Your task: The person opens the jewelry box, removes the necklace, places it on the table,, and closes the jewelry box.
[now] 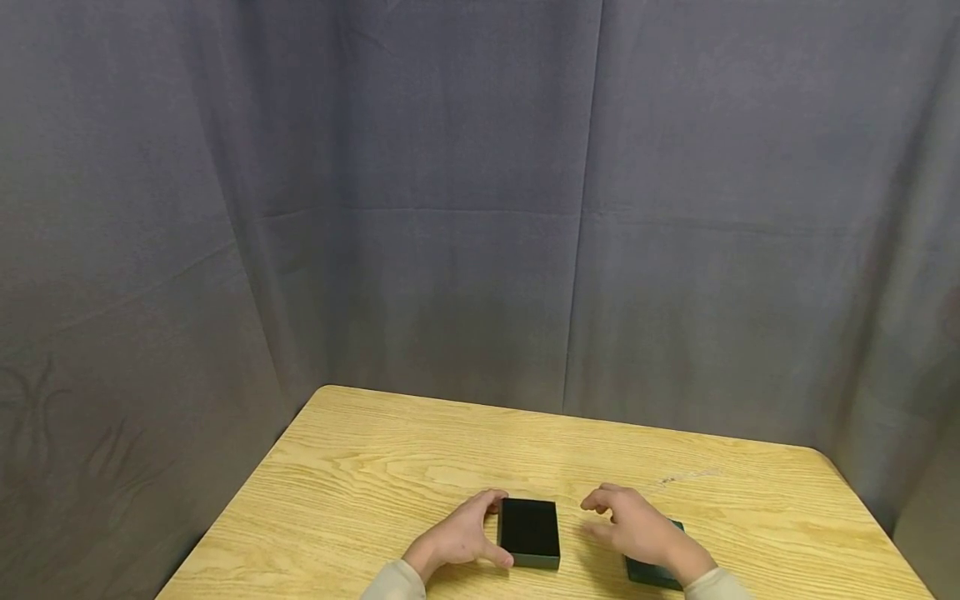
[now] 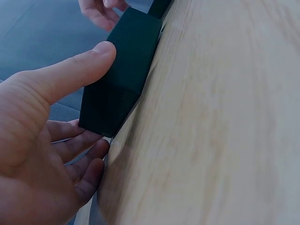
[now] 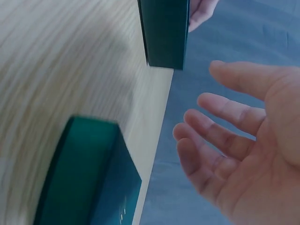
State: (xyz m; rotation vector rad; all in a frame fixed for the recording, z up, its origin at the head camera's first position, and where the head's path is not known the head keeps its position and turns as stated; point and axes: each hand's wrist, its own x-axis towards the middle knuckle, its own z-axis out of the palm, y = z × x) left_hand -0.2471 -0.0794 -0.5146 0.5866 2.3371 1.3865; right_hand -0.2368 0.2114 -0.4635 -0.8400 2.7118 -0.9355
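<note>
A small dark green box [image 1: 529,533] with a black upper face lies on the wooden table. My left hand [image 1: 465,531] grips its left side, with the thumb at the near edge and the fingers at the far edge. In the left wrist view the thumb presses on the green side wall [image 2: 131,51]. My right hand [image 1: 633,525] hovers to the right of that box, fingers loosely bent and nothing held. Below it lies a second dark green piece [image 1: 652,575], partly hidden by the hand and wrist; its bluish face with small pale marks [image 3: 123,206] shows in the right wrist view.
The wooden table [image 1: 390,475] has rounded far corners. A small clear strip or pale mark [image 1: 690,476] is on it, beyond the right hand. Grey curtains [image 1: 465,250] hang behind the table and along its sides.
</note>
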